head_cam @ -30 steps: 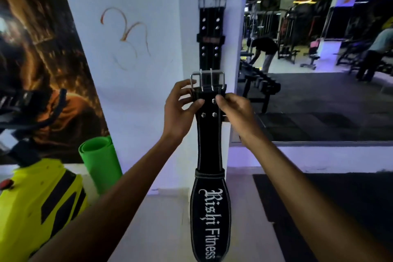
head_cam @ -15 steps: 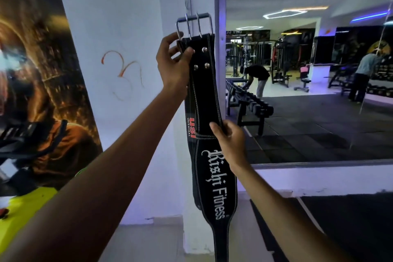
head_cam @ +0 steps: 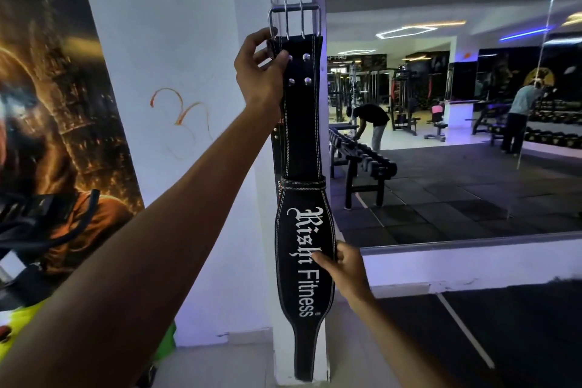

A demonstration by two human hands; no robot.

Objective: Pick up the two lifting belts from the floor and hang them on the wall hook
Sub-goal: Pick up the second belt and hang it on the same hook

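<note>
A black lifting belt (head_cam: 302,142) with white "Rishi Fitness" lettering hangs straight down in front of the white pillar. Its steel buckle (head_cam: 294,19) is at the height of the wall hook (head_cam: 274,0); whether it rests on the hook I cannot tell. My left hand (head_cam: 259,72) grips the belt just below the buckle. My right hand (head_cam: 343,264) holds the wide lower part by its right edge. A second black belt (head_cam: 277,148) hangs behind the first, only its left edge showing.
A white pillar (head_cam: 252,230) carries the hook. To its right a large wall mirror (head_cam: 456,104) reflects the gym, a dumbbell rack and two people. A dark poster (head_cam: 47,104) covers the wall at left, with a yellow-green object (head_cam: 19,331) below it.
My left hand has raised the belt's buckle end up to the hook's height. My right hand has slid down from the buckle to the belt's wide lettered part.
</note>
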